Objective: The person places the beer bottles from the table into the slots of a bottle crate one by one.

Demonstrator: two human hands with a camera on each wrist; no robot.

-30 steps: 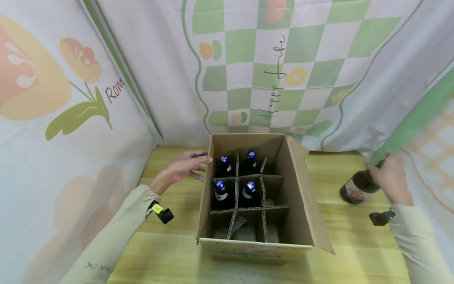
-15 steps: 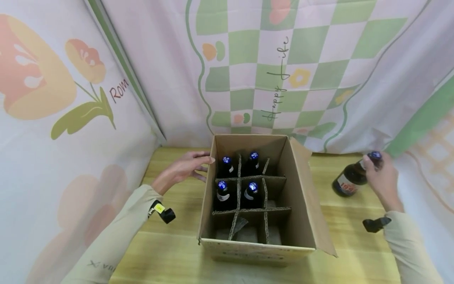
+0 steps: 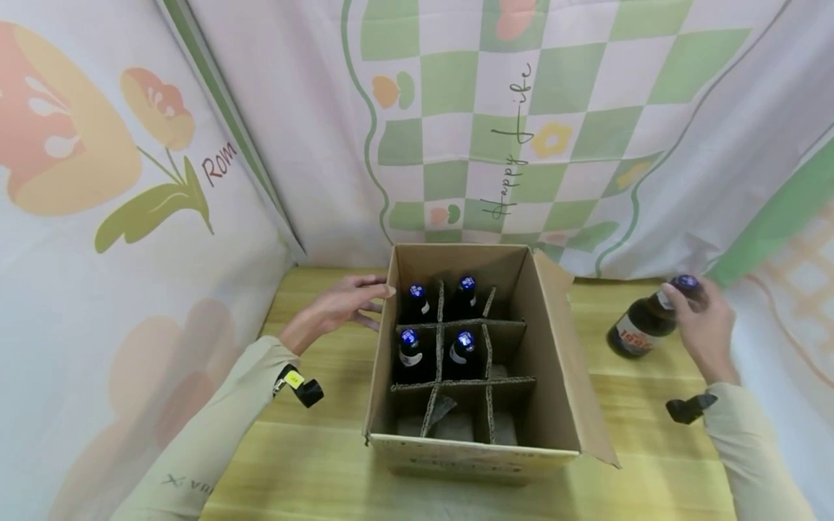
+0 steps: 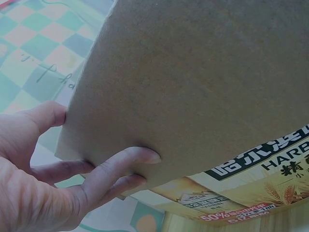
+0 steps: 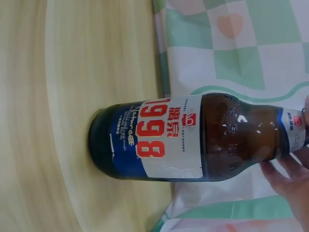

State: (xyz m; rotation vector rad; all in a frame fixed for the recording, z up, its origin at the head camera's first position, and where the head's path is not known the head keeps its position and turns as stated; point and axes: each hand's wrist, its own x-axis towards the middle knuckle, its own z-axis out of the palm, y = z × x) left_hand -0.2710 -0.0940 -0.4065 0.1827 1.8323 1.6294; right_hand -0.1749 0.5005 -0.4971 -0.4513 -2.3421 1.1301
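Observation:
In the head view, my right hand (image 3: 706, 325) grips a brown beer bottle (image 3: 641, 329) by the neck, just under its blue cap. The right wrist view shows the bottle's white and blue label (image 5: 169, 140) with a red 1998. My left hand (image 3: 339, 304) touches the left side of an open cardboard box (image 3: 547, 347), thumb at the rim. In the left wrist view its extended fingers (image 4: 130, 157) lie against a brown cardboard panel (image 4: 193, 87). Several blue-capped bottles (image 3: 465, 354) stand in the box's left and middle columns.
Cardboard dividers (image 3: 462, 323) split the box into compartments; the front row and right column hold no bottles. A flap (image 3: 576, 391) hangs out on the right, between box and held bottle. Patterned curtains (image 3: 489, 130) enclose the wooden table (image 3: 313, 449).
My right hand has brought the bottle a little to the left, nearer the box, and its cap now shows above the fingers. The left hand stays at the box's side.

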